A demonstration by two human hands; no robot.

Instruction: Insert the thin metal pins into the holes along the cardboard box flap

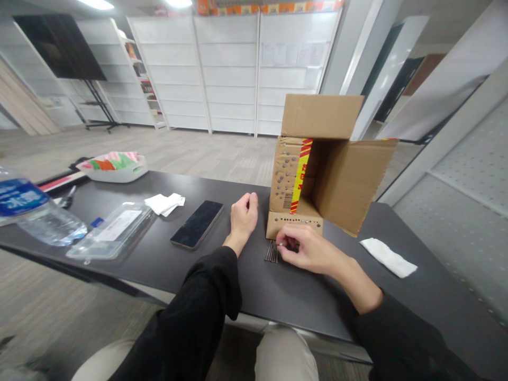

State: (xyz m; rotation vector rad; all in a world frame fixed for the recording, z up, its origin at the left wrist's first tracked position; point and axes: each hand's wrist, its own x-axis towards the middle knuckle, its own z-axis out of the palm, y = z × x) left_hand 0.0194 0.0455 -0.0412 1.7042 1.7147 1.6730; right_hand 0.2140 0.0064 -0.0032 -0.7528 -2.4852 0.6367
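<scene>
My right hand [304, 247] is closed in a pinch in front of the cardboard box. A small pale spot shows between thumb and forefinger; I cannot make out what it is. Beside those fingertips several dark screws or nails [271, 252] lie side by side on the table. The open cardboard box [336, 117] stands on its side, flaps spread. Its front lower flap [297, 218] has a row of small holes and a few round metal heads; more heads dot the left flap [282, 174]. My left hand [243, 216] rests as a loose fist left of the box, nothing visible in it.
On the dark table [254, 275] lie a phone [197, 224], white tissues [164, 203], a clear plastic case [117, 233] and a water bottle [43, 211]. A white basket [115, 173] sits at the far left. A folded tissue [388, 257] lies at right, near a partition [456, 174].
</scene>
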